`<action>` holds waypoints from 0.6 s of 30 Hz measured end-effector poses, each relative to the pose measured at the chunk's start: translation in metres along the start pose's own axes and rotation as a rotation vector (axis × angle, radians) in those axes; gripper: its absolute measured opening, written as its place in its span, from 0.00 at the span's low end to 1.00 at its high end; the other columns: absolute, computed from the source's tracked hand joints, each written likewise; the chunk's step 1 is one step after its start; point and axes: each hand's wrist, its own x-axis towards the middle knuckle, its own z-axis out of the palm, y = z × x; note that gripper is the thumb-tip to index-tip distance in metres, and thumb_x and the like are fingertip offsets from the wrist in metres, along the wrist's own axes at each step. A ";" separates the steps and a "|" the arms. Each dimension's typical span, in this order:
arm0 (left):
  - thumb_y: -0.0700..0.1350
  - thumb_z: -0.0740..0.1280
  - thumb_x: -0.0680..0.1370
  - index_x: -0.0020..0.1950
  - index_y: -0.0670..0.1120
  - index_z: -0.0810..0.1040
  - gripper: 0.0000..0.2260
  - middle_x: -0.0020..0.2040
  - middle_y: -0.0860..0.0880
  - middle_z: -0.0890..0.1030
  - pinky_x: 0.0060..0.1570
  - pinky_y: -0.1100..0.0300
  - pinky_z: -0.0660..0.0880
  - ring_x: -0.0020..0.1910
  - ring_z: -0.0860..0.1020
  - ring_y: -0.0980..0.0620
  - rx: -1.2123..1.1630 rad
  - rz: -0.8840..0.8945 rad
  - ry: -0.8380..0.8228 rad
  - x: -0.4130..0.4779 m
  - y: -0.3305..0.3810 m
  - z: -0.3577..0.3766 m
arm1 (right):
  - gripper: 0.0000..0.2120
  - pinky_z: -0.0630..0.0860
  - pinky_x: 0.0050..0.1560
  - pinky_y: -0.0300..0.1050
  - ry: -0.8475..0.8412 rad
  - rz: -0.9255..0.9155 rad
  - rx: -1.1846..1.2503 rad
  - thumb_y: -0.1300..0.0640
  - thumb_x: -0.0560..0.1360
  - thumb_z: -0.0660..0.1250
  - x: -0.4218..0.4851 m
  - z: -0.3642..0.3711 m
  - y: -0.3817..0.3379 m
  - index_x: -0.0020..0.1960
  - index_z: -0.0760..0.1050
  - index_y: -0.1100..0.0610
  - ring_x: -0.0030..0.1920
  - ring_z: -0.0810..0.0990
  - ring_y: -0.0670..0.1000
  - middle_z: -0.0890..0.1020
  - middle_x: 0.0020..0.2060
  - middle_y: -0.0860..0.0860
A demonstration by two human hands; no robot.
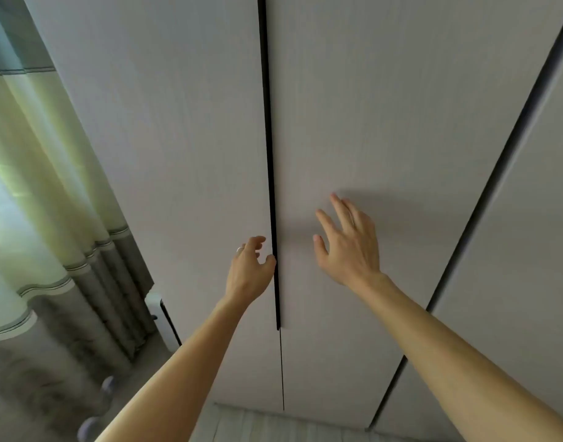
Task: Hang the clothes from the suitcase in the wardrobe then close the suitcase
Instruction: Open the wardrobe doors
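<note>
Fingers of our left hand (248,269): loosely curled, thumb on the dark handle strip (270,154); we cannot tell whether they grip it.
Fingers of our right hand (350,247): straight, spread, holding nothing.
Wardrobe (178,138): before us, doors closed.

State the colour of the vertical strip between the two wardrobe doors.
Black; the strip shows best in the head view.

A: Wardrobe status?
B: Wardrobe (385,122): pale matte flat doors, all shut. Black handle strip (269,154) runs vertically down the centre seam, ending above a thin dark gap.
</note>
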 end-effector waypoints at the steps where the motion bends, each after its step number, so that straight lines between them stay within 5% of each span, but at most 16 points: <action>1: 0.45 0.65 0.79 0.70 0.50 0.70 0.20 0.64 0.51 0.74 0.54 0.61 0.69 0.60 0.75 0.54 -0.035 0.003 0.008 0.008 0.001 0.002 | 0.24 0.67 0.67 0.62 0.005 -0.003 -0.017 0.49 0.75 0.63 0.006 0.005 -0.001 0.70 0.73 0.55 0.75 0.62 0.60 0.63 0.77 0.58; 11: 0.50 0.62 0.81 0.53 0.53 0.71 0.03 0.48 0.57 0.75 0.45 0.58 0.70 0.44 0.79 0.56 -0.058 -0.014 0.086 0.044 -0.008 0.035 | 0.31 0.52 0.75 0.66 0.244 -0.058 -0.148 0.46 0.76 0.65 0.022 0.070 0.019 0.77 0.63 0.48 0.79 0.54 0.60 0.57 0.78 0.56; 18: 0.52 0.62 0.83 0.52 0.52 0.73 0.05 0.46 0.58 0.77 0.44 0.59 0.67 0.42 0.77 0.57 0.005 -0.025 0.131 0.043 -0.020 0.038 | 0.32 0.40 0.76 0.63 0.234 -0.044 -0.219 0.39 0.79 0.60 0.025 0.098 0.030 0.79 0.56 0.46 0.80 0.39 0.55 0.50 0.80 0.53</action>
